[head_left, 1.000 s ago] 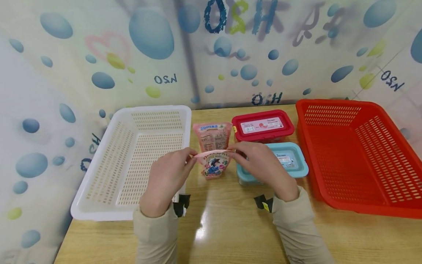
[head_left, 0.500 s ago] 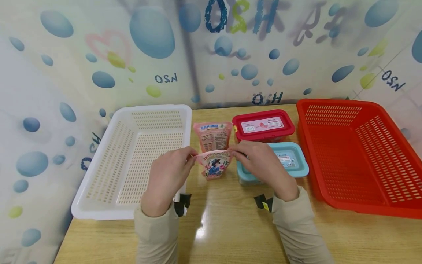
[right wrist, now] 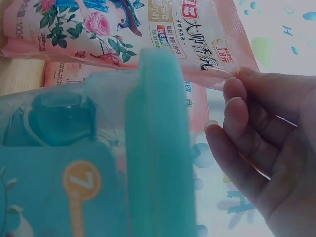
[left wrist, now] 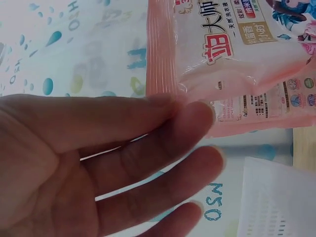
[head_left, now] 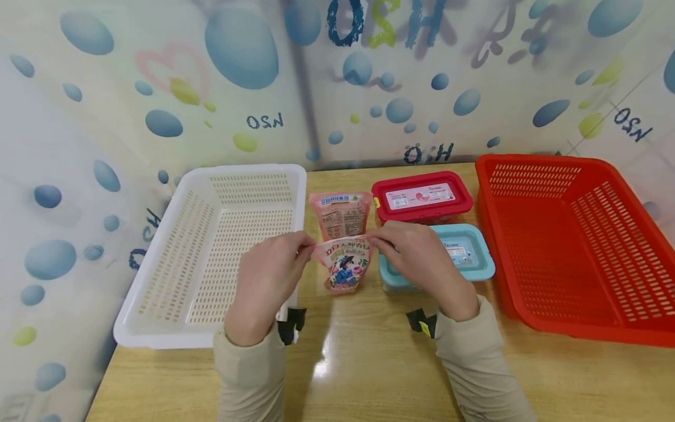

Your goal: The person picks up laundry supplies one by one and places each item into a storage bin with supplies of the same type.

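Observation:
Both hands hold a pink laundry detergent pouch by its top corners, front print facing me. My left hand pinches the left corner between thumb and index finger, the other fingers spread apart in the left wrist view. At the opposite corner, my right hand pinches the seal with thumb and fingertips. Directly behind it stands a second pink pouch, its printed text side toward me and its lower part hidden. Beside my right hand is a turquoise-lidded box, partly covered by that hand in the head view.
A white basket stands at the left, close to my left hand. Behind the turquoise box sits a red-lidded box. The red basket is at the right. A bubble-patterned wall sheet rises behind the wooden table.
The held pouch's front has turned more toward me and its bottom reaches slightly nearer the front of the table. Both hands keep their pinch with little movement.

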`<action>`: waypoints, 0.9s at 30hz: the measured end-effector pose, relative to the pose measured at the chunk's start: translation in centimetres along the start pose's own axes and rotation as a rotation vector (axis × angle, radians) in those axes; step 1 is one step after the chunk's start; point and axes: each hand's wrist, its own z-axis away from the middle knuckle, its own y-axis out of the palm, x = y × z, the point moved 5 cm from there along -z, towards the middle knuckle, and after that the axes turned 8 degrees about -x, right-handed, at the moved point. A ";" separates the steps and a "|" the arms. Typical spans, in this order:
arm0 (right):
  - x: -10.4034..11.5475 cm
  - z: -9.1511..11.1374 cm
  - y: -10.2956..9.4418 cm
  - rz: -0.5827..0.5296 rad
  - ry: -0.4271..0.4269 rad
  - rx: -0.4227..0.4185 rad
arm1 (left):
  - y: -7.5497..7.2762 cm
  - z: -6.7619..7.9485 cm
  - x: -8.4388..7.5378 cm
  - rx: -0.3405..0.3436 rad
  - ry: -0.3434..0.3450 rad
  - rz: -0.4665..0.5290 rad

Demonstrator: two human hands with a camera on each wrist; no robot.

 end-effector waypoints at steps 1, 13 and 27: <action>0.0 0.0 -0.1 0.002 0.000 -0.004 | -0.1 0.0 0.0 -0.004 0.003 0.003; 0.3 0.3 -0.5 0.020 -0.031 -0.037 | -0.3 0.0 -0.1 -0.029 0.000 0.015; 0.6 0.3 -0.9 0.007 -0.029 -0.118 | -0.8 -0.2 -0.1 -0.109 0.011 0.027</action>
